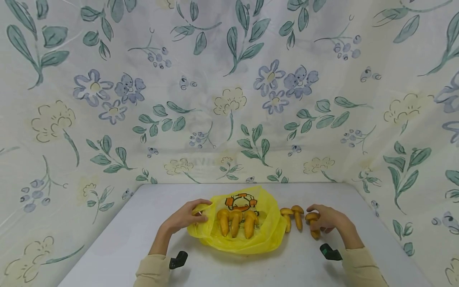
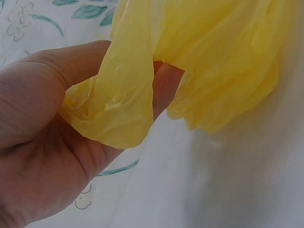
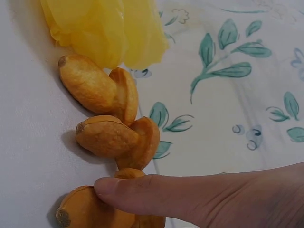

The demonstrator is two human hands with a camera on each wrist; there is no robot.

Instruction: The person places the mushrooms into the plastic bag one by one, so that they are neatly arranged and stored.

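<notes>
A yellow plastic bag [image 1: 247, 245] with a black and orange print lies spread on the table. My left hand [image 1: 188, 217] holds the bag's left edge, a loop of thin plastic [image 2: 126, 99] passing between thumb and fingers in the left wrist view. Three brown mushrooms [image 1: 235, 224] lie side by side within the bag's outline. To the right of the bag are two more mushrooms [image 1: 297, 218], stems toward me. My right hand [image 1: 328, 219] grips the rightmost mushroom [image 1: 315, 233]. In the right wrist view its thumb [image 3: 142, 192] presses across that mushroom's stem [image 3: 78, 209].
The white table [image 1: 118, 247] runs back to a floral-patterned curtain [image 1: 229, 119] that hangs behind and along both sides. Dark devices on the wrists, one left [image 1: 178, 260] and one right [image 1: 330, 252], stick out over the table.
</notes>
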